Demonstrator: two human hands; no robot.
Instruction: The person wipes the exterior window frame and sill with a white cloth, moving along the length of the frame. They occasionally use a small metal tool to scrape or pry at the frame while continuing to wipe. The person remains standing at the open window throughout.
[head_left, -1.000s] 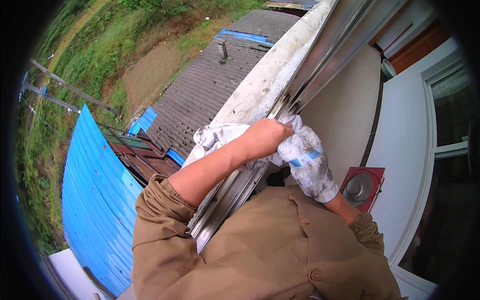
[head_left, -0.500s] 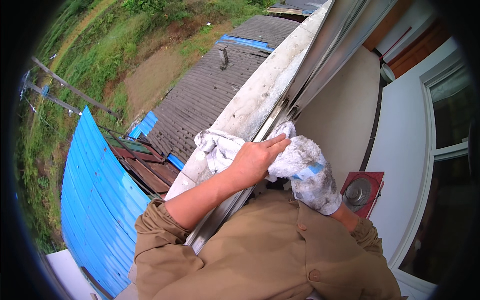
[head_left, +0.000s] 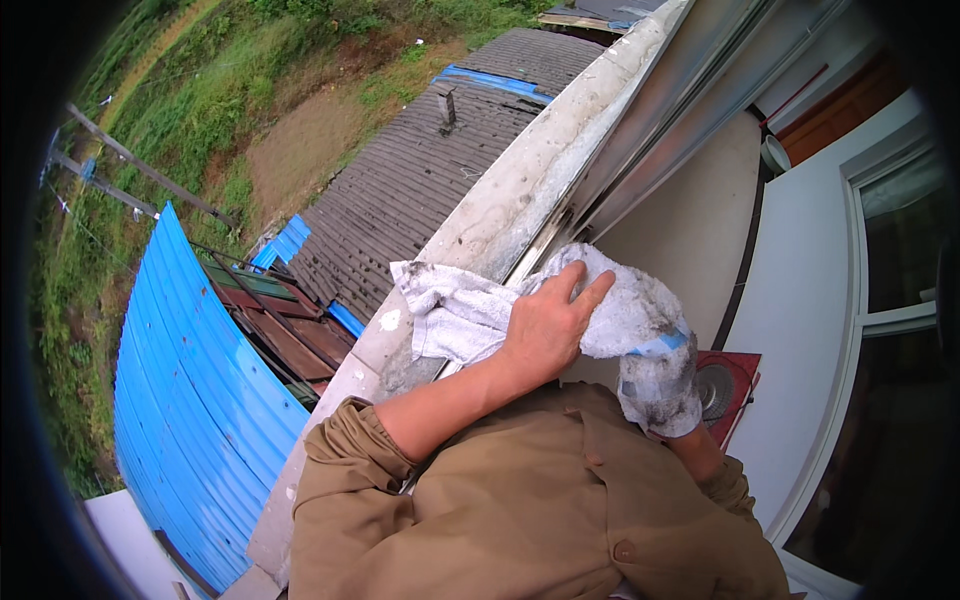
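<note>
A white, dirt-smudged terry towel (head_left: 455,308) lies across the window sill and track. Its other part covers my right hand (head_left: 698,452) like a mitt, with a blue stripe on it. Only the right wrist shows, so its fingers are hidden. My bare left hand (head_left: 548,325) is on the towel between the loose end and the wrapped hand. Two of its fingers stretch out slightly apart over the cloth, while the others are folded down on it; the thumb is out of sight.
An aluminium window frame (head_left: 690,100) rises ahead beside the worn concrete ledge (head_left: 520,190). Beyond the ledge, outside and lower down, are a grey corrugated roof (head_left: 410,180) and a blue metal roof (head_left: 190,400). Indoors, a red-framed fan-like thing (head_left: 725,385) stands near the white wall (head_left: 800,330).
My left hand has moved right and slightly forward. The towel's bunched left end now lies flatter and more spread out. My wrapped right hand has shifted a little to the right.
</note>
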